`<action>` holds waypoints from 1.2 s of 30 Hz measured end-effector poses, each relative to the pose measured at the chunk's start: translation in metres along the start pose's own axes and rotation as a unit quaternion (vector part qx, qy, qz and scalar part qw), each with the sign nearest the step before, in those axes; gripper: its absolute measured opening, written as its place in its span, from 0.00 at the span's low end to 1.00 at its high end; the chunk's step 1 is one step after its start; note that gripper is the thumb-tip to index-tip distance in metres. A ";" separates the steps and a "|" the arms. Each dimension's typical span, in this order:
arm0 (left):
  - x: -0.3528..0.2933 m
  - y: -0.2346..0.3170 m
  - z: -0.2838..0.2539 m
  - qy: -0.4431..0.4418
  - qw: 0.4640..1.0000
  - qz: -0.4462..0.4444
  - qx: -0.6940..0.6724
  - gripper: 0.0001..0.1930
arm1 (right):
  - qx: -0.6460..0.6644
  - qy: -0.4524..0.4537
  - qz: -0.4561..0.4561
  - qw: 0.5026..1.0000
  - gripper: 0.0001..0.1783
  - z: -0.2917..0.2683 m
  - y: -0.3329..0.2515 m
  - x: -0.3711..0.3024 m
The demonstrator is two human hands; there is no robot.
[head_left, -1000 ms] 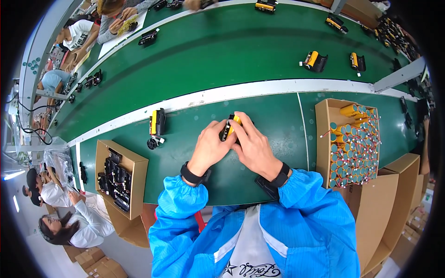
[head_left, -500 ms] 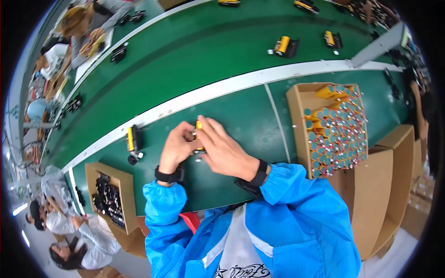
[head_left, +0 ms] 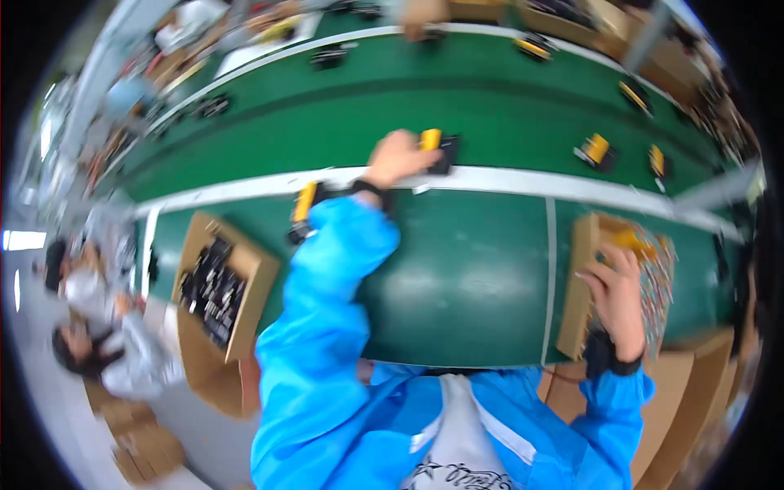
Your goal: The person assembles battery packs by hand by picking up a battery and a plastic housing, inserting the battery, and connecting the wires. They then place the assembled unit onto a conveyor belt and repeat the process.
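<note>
My left hand (head_left: 395,158) reaches onto the green belt and grips a yellow battery pack (head_left: 430,140) seated in a black holder (head_left: 446,155). The holder lies at the belt's white near edge. My right hand (head_left: 618,296) hangs over the cardboard box of yellow battery packs (head_left: 578,286), fingers bent and apart, with nothing visible between them. Beyond its fingertips lie yellow battery packs (head_left: 633,241); motion blurs this area. Another yellow pack in a black holder (head_left: 305,202) rests on the bench beside my left forearm, partly covered by the sleeve.
At the left stands a cardboard box (head_left: 260,306) of black plastic parts. More yellow packs in black holders, such as one at the right (head_left: 598,150), lie on the belt (head_left: 310,114). A metal post (head_left: 719,189) rises at the right. Other people work across the belt and at the left.
My hands have parted. The left has carried the yellow pack in its black holder forward to the belt; the right has moved right to the box of packs. The view has turned.
</note>
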State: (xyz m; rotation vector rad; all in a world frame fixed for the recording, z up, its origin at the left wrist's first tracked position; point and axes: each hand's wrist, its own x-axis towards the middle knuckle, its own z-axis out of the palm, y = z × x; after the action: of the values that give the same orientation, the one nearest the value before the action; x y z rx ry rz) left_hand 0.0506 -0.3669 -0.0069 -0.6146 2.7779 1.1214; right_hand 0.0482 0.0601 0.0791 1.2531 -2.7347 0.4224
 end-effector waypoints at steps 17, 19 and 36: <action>-0.244 -0.140 -0.211 0.110 0.954 -0.226 0.163 0.10 | 0.542 0.286 0.035 0.790 0.21 -0.040 -0.005 -0.025; -0.259 -0.195 -0.214 0.132 0.931 -0.273 0.202 0.10 | 0.575 0.251 0.063 0.776 0.13 -0.040 -0.003 -0.032; -0.290 -0.188 -0.206 0.187 0.918 -0.233 0.262 0.08 | 0.792 0.069 0.131 0.592 0.04 0.012 -0.103 -0.025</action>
State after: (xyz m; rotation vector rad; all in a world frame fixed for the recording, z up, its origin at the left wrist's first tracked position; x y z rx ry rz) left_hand 0.4049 -0.5332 0.0857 -1.4178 2.7843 0.1607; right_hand 0.1429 0.0103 0.0838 0.5942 -1.7832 3.1293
